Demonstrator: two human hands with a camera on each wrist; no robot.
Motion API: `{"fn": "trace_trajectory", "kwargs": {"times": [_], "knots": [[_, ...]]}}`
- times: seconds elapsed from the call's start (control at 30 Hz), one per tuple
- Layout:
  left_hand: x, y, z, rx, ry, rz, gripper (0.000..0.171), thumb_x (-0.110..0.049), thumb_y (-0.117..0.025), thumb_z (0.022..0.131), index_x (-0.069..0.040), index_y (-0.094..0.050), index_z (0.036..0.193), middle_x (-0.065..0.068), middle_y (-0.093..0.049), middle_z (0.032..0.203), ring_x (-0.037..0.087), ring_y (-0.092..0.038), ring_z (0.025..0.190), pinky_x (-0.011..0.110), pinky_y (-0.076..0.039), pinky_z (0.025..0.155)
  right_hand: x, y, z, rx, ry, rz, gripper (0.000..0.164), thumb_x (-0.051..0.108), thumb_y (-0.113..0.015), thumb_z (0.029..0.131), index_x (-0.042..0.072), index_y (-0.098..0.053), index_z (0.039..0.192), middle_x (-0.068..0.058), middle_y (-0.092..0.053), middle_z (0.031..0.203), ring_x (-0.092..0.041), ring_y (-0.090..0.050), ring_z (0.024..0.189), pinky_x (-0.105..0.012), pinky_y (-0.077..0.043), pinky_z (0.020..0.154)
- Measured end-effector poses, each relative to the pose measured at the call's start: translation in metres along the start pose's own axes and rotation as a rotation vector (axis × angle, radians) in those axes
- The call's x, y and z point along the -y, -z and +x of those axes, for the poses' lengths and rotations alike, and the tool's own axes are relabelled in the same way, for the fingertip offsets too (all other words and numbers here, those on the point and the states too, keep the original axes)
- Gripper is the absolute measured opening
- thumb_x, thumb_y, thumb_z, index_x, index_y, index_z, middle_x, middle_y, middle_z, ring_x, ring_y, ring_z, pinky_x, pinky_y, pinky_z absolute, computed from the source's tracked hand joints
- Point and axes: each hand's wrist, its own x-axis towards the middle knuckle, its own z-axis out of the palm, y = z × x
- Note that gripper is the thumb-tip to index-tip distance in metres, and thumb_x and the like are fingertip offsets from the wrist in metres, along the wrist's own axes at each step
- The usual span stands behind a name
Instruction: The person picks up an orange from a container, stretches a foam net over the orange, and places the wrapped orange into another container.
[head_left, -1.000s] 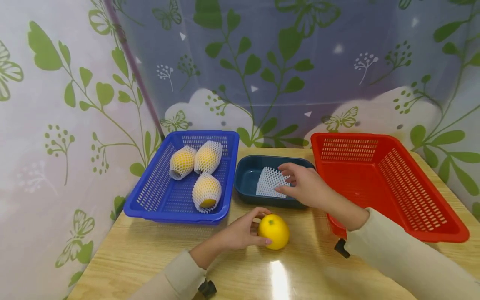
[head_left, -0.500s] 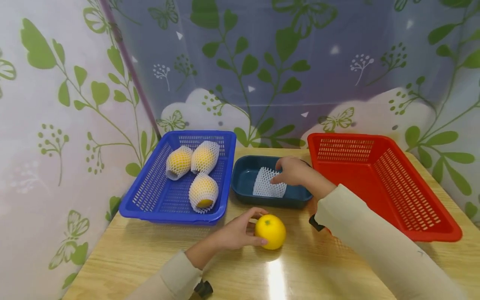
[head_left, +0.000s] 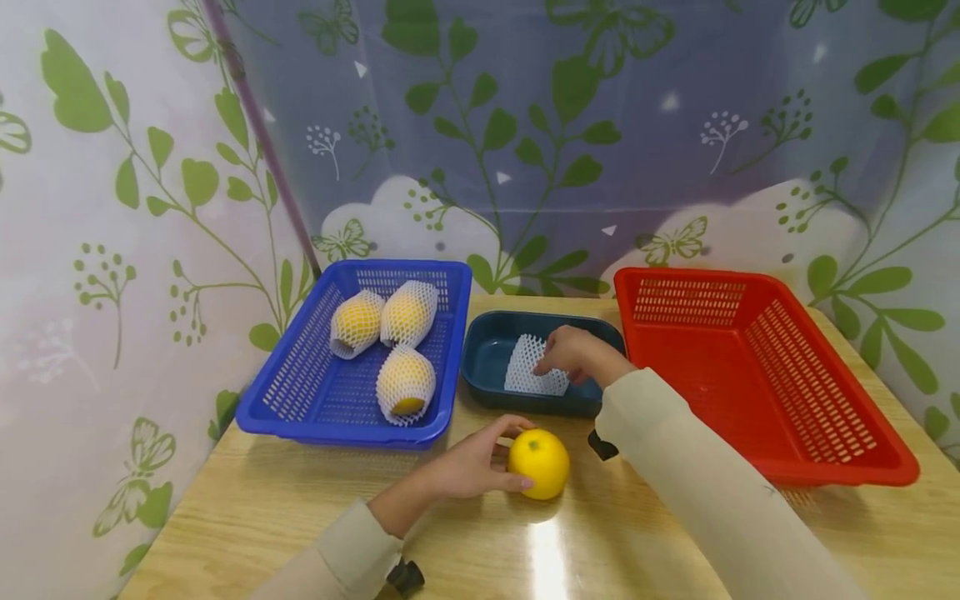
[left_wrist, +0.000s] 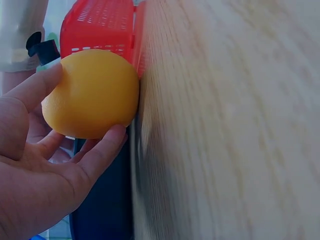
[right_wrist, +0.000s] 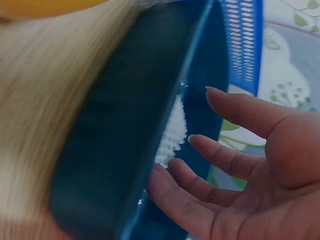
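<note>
My left hand grips an orange from its left side on the wooden table, thumb near me and fingers behind. The left wrist view shows thumb and fingertips against the orange's skin. My right hand is over the dark teal tray, with its fingers pointing down at a white foam net sleeve that lies flat inside. In the right wrist view its thumb and fingers are spread apart, close to the sleeve, with nothing between them.
At left stands a blue basket with three yellow fruits in foam nets, one of them a netted fruit near the front. A red basket stands at right, beside the tray. A patterned curtain hangs behind.
My right hand has moved left and down into the tray, nearer the foam net sleeve. My left hand stays on the orange. The whole view has shifted slightly.
</note>
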Motion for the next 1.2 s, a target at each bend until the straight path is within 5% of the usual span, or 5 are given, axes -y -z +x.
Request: {"fn": "trace_trajectory", "kwargs": {"times": [0.67, 1.03, 1.2], "knots": [[0.003, 0.000, -0.001, -0.005, 0.012, 0.000, 0.059, -0.016, -0.075, 0.087, -0.017, -0.042, 0.136, 0.013, -0.045, 0.136, 0.030, -0.054, 0.118, 0.037, -0.048, 0.099, -0.012, -0.021, 0.022, 0.016, -0.080, -0.060, 0.046, 0.024, -0.072, 0.088, -0.004, -0.057, 0.121, -0.016, -0.061, 0.113, -0.029, -0.062, 0.090, -0.037, -0.056, 0.081], [0.004, 0.002, -0.001, 0.003, 0.005, 0.008, 0.059, -0.019, -0.074, 0.088, -0.018, -0.042, 0.137, 0.011, -0.045, 0.137, 0.030, -0.054, 0.119, 0.037, -0.047, 0.100, -0.017, -0.031, 0.035, -0.040, -0.066, -0.033, 0.018, 0.012, -0.071, 0.086, 0.001, -0.065, 0.100, -0.012, -0.062, 0.097, -0.024, -0.059, 0.080, -0.032, -0.054, 0.072], [0.004, 0.001, -0.001, 0.002, 0.003, 0.012, 0.059, -0.018, -0.074, 0.087, -0.018, -0.042, 0.137, 0.011, -0.045, 0.136, 0.030, -0.054, 0.118, 0.036, -0.048, 0.099, -0.017, -0.035, 0.032, -0.094, -0.075, -0.026, 0.033, 0.016, -0.072, 0.084, -0.004, -0.061, 0.108, -0.013, -0.061, 0.097, -0.026, -0.056, 0.086, -0.034, -0.053, 0.077]]}}
